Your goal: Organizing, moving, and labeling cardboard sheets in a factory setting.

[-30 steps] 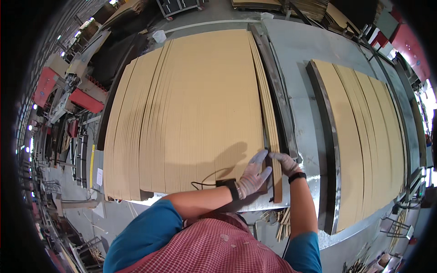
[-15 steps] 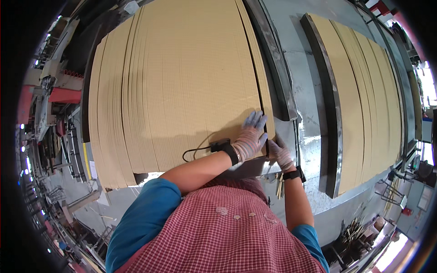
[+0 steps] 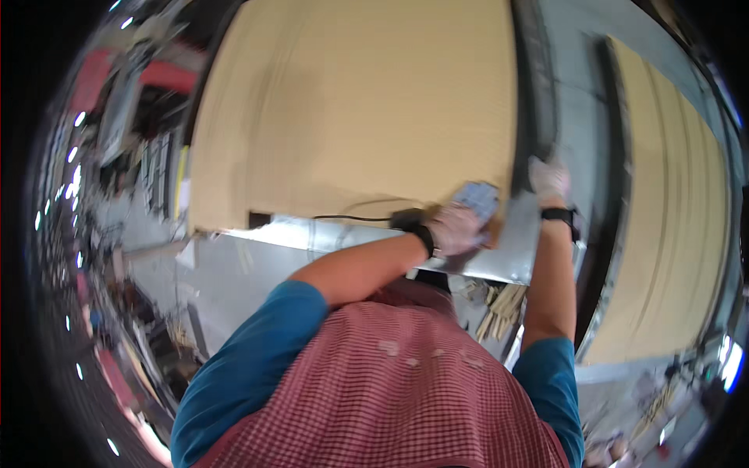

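Note:
A large stack of tan corrugated cardboard sheets (image 3: 374, 101) lies in front of me. My left hand (image 3: 464, 220), in a pale glove with a greyish-blue finger area, rests on its near right corner with the fingers laid out flat. A black wrist strap with a small dark box and cable (image 3: 351, 218) is on that arm. My right hand (image 3: 551, 179), gloved too, is just right of the stack, by the near end of a dark metal bar (image 3: 535, 70). Its fingers are blurred, so their hold on the bar cannot be made out.
A second cardboard stack (image 3: 675, 203) stands on the right behind a dark metal rail (image 3: 616, 195). Grey sheet metal (image 3: 581, 86) lies between the stacks. Thin wooden strips (image 3: 503, 308) are below the near edge. Red machine parts (image 3: 168, 76) stand at the far left.
My view has shifted, and the cardboard sits further right in the picture. My right hand has moved forward and away from the stack's near corner to the metal bar; my left stays on the corner.

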Tool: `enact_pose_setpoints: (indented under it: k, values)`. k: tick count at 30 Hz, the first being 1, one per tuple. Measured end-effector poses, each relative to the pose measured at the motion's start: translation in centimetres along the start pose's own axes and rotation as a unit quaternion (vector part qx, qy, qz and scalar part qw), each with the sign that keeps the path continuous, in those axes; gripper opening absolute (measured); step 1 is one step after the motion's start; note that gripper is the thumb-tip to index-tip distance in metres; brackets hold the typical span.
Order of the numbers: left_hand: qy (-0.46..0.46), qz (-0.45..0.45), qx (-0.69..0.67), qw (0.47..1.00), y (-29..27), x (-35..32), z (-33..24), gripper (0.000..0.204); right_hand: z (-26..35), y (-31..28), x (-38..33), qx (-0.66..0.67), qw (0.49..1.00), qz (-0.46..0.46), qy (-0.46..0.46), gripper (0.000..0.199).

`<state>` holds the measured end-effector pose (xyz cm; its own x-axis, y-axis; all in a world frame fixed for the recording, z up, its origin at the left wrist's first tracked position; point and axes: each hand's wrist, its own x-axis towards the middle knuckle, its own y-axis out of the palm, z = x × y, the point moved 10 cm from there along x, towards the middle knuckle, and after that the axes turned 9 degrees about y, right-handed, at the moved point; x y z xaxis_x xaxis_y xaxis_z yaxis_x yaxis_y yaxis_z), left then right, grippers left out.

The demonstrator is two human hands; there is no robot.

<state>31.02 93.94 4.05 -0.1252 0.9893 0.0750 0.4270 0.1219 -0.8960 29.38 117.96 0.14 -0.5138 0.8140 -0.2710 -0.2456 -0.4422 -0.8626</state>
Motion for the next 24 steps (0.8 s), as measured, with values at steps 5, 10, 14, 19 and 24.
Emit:
enact_pose_setpoints:
  k: [5, 10, 14, 19, 24]
  values:
    - [-0.051, -0.103, -0.052, 0.992, -1.4, -4.9, 0.2, 0.061, 2.3, 2.3, -9.1, 0.208, 0.969, 0.007, -0.136, 0.041]
    - [-0.01, -0.109, -0.182, 0.977, -1.7, -11.1, -0.9, 0.058, -5.6, 5.1, -12.9, 0.178, 0.982, 0.063, -0.015, 0.061]
    - [-0.135, -0.128, -0.387, 0.903, -10.3, -29.6, 4.2, 0.052, 0.5, 2.6, -15.1, 0.169, 0.984, 0.027, 0.048, 0.061]
    - [-0.287, -0.35, -0.475, 0.754, -17.4, -60.8, 14.6, 0.043, 17.6, 9.5, -28.2, 0.299, 0.937, 0.078, -0.164, 0.053]
    - [-0.376, -0.466, -0.396, 0.696, -24.0, -83.2, 25.1, 0.045, 40.2, 36.0, -61.4, 0.173, 0.704, 0.555, -0.409, 0.03]
